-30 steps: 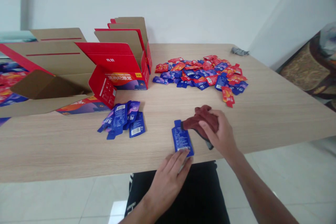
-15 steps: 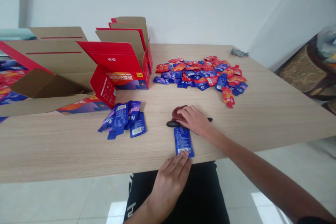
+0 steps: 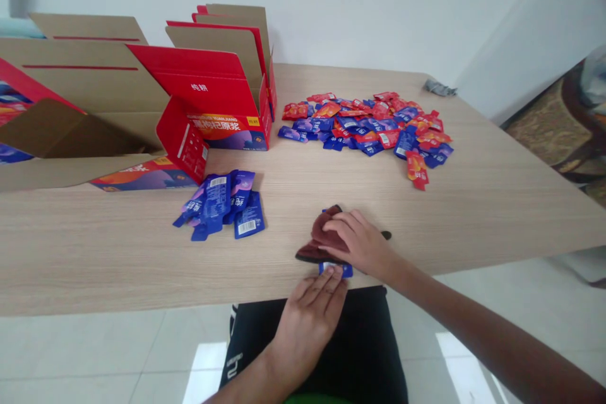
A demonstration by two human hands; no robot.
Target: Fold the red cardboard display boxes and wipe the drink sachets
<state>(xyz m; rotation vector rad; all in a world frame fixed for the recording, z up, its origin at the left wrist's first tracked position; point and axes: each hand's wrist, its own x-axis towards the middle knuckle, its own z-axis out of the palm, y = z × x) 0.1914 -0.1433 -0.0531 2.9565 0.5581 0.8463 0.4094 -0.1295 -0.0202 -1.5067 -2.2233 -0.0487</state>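
The maroon cloth [image 3: 315, 249] lay on the wooden table [image 3: 118, 259], near its front edge, spread over most of one blue packet [image 3: 348, 271]. Only the packet's lower strip showed, jutting from the cloth's near edge, along with a sliver of blue at the cloth's far edge. The right hand [image 3: 362, 243] was on top of the cloth, its fingers curled into the bunched fabric and gripping it, so the packet lay beneath that hand with cloth between. A dark tip of the cloth poked out on the right, beyond the knuckles.

The left hand [image 3: 307, 319] was on the near side of the cloth, its fingers extended and close together, their tips resting on the packet's exposed end. That put the packet just ahead of this hand, touched from above rather than grasped; the thumb could not be made out.

Left of the cloth, well apart from it, lay a small overlapping group of blue packets [image 3: 218, 205]. Farther left and beyond the cloth stood a box with raised flaps [image 3: 184, 142]. On the cloth's far side spread a heap of red and blue packets [image 3: 369, 123].
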